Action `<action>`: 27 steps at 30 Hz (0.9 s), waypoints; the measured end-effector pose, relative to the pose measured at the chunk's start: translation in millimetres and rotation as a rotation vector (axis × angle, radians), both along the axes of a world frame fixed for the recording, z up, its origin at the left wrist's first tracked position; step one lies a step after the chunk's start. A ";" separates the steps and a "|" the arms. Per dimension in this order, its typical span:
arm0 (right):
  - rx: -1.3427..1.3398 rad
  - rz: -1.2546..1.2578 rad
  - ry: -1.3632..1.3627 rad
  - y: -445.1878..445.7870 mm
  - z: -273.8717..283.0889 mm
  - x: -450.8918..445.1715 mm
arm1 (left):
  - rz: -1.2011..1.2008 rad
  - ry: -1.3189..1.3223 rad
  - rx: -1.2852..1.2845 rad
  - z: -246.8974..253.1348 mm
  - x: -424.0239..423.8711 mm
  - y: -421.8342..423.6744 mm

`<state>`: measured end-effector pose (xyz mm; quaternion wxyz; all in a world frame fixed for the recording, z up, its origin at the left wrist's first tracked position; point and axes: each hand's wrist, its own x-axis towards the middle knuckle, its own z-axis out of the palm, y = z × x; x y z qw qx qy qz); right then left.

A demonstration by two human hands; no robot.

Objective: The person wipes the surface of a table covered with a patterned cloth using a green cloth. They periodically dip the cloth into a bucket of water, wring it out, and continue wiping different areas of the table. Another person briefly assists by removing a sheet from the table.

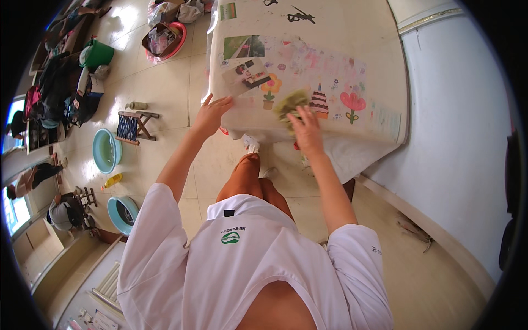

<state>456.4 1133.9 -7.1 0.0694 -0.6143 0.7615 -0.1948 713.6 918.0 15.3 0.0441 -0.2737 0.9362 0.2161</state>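
Note:
My right hand (307,132) is on a crumpled yellow-green cloth (292,106), which lies on the table (346,29) near its front edge. Both hand and cloth are slightly blurred. My left hand (213,113) rests at the table's near left corner with nothing in it, the thumb apart from the fingers. A clear cover seems to lie over the tabletop. Under it show a photo of people (247,76), a photo of a road (244,47), and drawings of an orange flower (271,84), a cake (319,105) and a pink flower (353,101).
A pale wall (453,103) stands along the table's right side. On the floor to the left are a folding stool (136,127), two blue basins (106,150), a yellow bottle (112,180) and a green bucket (99,54). Other people (68,210) are farther left.

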 end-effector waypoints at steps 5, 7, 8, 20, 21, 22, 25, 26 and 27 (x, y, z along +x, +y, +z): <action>-0.036 -0.285 0.091 54.9 -17.1 -79.0 | -0.031 -0.096 -0.094 7.0 -2.6 7.5; -0.032 -0.387 0.061 72.4 -21.2 -113.5 | -0.044 -0.123 -0.104 6.3 -2.0 8.2; -0.014 -0.422 0.054 78.4 -24.2 -127.4 | -0.046 -0.113 -0.095 6.0 -2.9 8.8; 0.050 -0.478 0.134 -5.3 -54.8 -98.3 | -0.122 -0.121 -0.257 -4.4 -1.9 13.0; 0.067 -0.442 0.143 -26.9 -50.1 -75.9 | -0.126 -0.112 -0.268 -4.2 -0.6 13.2; 0.066 -0.377 0.106 -48.4 -41.8 -52.3 | -0.133 -0.107 -0.228 0.5 0.3 12.7; 0.064 -0.212 0.049 -101.1 -17.2 17.4 | -0.152 -0.057 -0.191 0.0 5.1 7.6; 0.062 -0.166 0.046 -114.2 -10.0 40.0 | -0.149 -0.008 -0.199 -6.8 6.9 5.6; 0.063 -0.122 0.044 -121.6 -5.1 56.4 | -0.152 0.009 -0.205 -8.4 7.2 5.1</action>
